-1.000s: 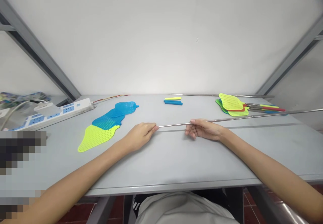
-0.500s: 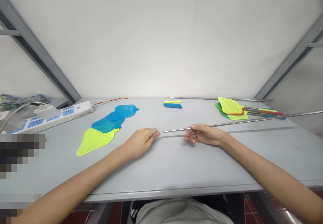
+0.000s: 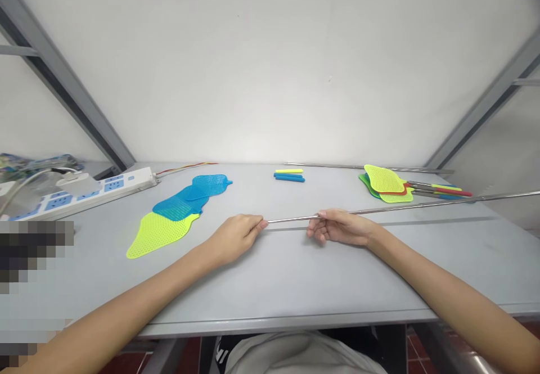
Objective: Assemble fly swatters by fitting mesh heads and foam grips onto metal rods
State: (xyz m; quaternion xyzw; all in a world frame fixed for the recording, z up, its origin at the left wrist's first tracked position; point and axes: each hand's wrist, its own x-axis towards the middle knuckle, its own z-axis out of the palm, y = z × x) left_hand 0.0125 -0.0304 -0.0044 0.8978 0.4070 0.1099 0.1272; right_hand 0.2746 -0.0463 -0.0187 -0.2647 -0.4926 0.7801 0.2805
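Note:
A long thin telescopic metal rod (image 3: 405, 207) runs from the middle of the table out past the right edge of the view. My left hand (image 3: 238, 238) pinches its thin left end, which the fingers cover. Farther along, my right hand (image 3: 341, 228) holds the same rod between thumb and fingers, palm partly turned up. Left of my left hand lie loose fly swatter heads: a yellow-green one (image 3: 160, 236) nearest, then a blue one (image 3: 179, 202) and a smaller-looking blue one (image 3: 210, 186), overlapping.
Blue and yellow handle tubes (image 3: 289, 178) lie at the back middle. Assembled fly swatters (image 3: 388, 183) are stacked at the right. Another metal rod (image 3: 333, 165) lies along the wall. A power strip (image 3: 105, 191) with plugged-in cables occupies the left. Metal posts stand at both sides.
The rod's far right part has dipped slightly. Both hands keep their grip in nearly the same place, and the things on the table stay put.

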